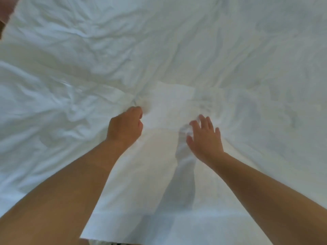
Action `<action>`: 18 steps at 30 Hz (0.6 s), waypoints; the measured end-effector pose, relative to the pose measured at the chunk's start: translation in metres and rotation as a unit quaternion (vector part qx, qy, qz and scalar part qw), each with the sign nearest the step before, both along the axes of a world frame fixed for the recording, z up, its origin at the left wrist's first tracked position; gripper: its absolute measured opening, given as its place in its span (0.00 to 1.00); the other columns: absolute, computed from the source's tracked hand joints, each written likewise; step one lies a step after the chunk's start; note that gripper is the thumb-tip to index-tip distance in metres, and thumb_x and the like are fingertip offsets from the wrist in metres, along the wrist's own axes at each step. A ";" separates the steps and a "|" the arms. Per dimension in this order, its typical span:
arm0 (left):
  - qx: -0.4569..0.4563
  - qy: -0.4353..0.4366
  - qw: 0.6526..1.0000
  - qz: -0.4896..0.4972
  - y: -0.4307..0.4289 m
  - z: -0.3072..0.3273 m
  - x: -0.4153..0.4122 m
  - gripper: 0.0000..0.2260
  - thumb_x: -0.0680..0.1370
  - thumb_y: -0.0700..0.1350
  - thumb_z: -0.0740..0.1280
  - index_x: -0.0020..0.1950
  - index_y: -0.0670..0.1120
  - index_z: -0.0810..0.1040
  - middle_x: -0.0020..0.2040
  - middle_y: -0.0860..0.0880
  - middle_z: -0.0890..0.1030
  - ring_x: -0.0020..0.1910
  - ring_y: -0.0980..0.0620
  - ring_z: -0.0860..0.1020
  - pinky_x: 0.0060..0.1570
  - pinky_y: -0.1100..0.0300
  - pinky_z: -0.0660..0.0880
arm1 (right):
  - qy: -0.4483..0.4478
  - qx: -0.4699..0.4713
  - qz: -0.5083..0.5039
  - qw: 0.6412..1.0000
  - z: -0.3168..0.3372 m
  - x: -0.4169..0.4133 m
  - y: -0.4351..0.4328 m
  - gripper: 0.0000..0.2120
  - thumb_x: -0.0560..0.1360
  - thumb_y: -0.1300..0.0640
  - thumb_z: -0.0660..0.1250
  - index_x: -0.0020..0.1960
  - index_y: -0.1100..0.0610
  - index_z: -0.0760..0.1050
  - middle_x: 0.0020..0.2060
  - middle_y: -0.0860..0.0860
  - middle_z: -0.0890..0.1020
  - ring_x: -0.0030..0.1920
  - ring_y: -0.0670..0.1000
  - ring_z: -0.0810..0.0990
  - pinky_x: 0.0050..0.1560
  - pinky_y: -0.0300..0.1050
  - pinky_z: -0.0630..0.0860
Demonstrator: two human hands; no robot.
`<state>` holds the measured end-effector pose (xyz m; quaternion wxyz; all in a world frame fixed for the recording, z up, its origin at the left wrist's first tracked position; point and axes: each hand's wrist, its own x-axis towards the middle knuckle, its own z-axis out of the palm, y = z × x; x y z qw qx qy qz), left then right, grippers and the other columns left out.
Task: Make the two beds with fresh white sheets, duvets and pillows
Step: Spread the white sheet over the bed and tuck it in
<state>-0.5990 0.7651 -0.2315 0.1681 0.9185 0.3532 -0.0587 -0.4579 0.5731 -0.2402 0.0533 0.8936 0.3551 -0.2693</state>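
White, creased sheet fills my view, smoother where it folds over between my hands, my left hand curled and pinching the cloth, my right hand flat on it, fingers spread.

A reddish-brown surface is showing far up and left of the grip of the left hand; a dark sliver is peeking out well below it.
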 end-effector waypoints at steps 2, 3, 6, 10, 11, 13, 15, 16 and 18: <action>0.078 -0.004 0.997 -0.012 0.051 0.007 -0.015 0.11 0.75 0.36 0.61 0.57 0.45 0.72 0.53 0.44 0.74 0.50 0.42 0.75 0.41 0.50 0.72 | -0.026 0.102 0.016 0.994 0.017 -0.009 0.048 0.22 0.81 0.50 0.57 0.74 0.51 0.59 0.79 0.53 0.51 0.79 0.55 0.46 0.75 0.62 0.49; 0.098 0.030 0.995 -0.016 0.082 0.005 -0.023 0.17 0.75 0.34 0.61 0.62 0.44 0.71 0.59 0.44 0.72 0.56 0.42 0.73 0.46 0.49 0.72 | -0.028 0.140 0.022 0.990 0.024 -0.013 0.078 0.22 0.81 0.51 0.57 0.74 0.51 0.60 0.79 0.52 0.53 0.79 0.54 0.48 0.76 0.62 0.48; 0.076 0.226 0.970 -0.056 0.164 -0.007 -0.048 0.35 0.76 0.36 0.62 0.79 0.48 0.49 0.78 0.45 0.53 0.77 0.42 0.51 0.71 0.42 0.57 | -0.018 0.142 0.060 0.988 0.027 -0.029 0.167 0.25 0.81 0.50 0.57 0.76 0.52 0.57 0.76 0.54 0.59 0.77 0.55 0.56 0.74 0.66 0.47; 0.113 0.305 0.933 -0.155 0.222 -0.031 -0.067 0.38 0.78 0.47 0.63 0.79 0.48 0.41 0.80 0.46 0.50 0.79 0.43 0.44 0.71 0.33 0.43 | -0.030 -0.005 0.104 0.994 0.007 -0.044 0.230 0.34 0.77 0.44 0.59 0.78 0.52 0.51 0.73 0.57 0.64 0.75 0.58 0.59 0.70 0.74 0.41; 0.121 0.302 0.932 -0.163 0.230 -0.033 -0.068 0.34 0.78 0.49 0.63 0.79 0.48 0.48 0.76 0.46 0.59 0.78 0.44 0.53 0.71 0.32 0.43 | -0.033 -0.053 0.111 0.992 0.004 -0.046 0.235 0.33 0.76 0.42 0.60 0.76 0.53 0.55 0.68 0.56 0.69 0.72 0.59 0.64 0.69 0.75 0.40; 0.139 0.298 0.924 -0.193 0.238 -0.035 -0.067 0.21 0.79 0.52 0.62 0.70 0.50 0.65 0.63 0.48 0.74 0.67 0.47 0.70 0.71 0.33 0.48 | -0.032 -0.134 0.111 0.984 0.002 -0.051 0.235 0.22 0.75 0.47 0.62 0.67 0.55 0.68 0.55 0.54 0.76 0.66 0.58 0.70 0.70 0.74 0.41; 0.181 0.273 0.921 -0.211 0.244 -0.031 -0.070 0.11 0.80 0.51 0.61 0.61 0.52 0.72 0.53 0.51 0.77 0.56 0.49 0.76 0.69 0.41 0.55 | -0.048 -0.120 0.072 0.989 0.005 -0.056 0.233 0.10 0.73 0.57 0.64 0.54 0.54 0.72 0.42 0.50 0.76 0.60 0.57 0.75 0.73 0.68 0.46; 0.202 0.247 0.928 -0.190 0.251 -0.026 -0.072 0.09 0.80 0.48 0.62 0.59 0.52 0.73 0.52 0.51 0.77 0.54 0.48 0.77 0.67 0.43 0.59 | -0.068 -0.083 0.047 0.993 0.009 -0.058 0.236 0.08 0.73 0.58 0.64 0.52 0.53 0.72 0.42 0.50 0.76 0.59 0.56 0.76 0.73 0.64 0.49; 0.233 0.183 0.950 -0.100 0.277 -0.008 -0.071 0.10 0.77 0.42 0.63 0.59 0.49 0.74 0.52 0.47 0.76 0.54 0.45 0.75 0.65 0.43 0.62 | -0.119 0.024 -0.011 0.993 0.020 -0.053 0.257 0.09 0.77 0.58 0.63 0.57 0.52 0.72 0.51 0.50 0.78 0.60 0.55 0.75 0.72 0.59 0.54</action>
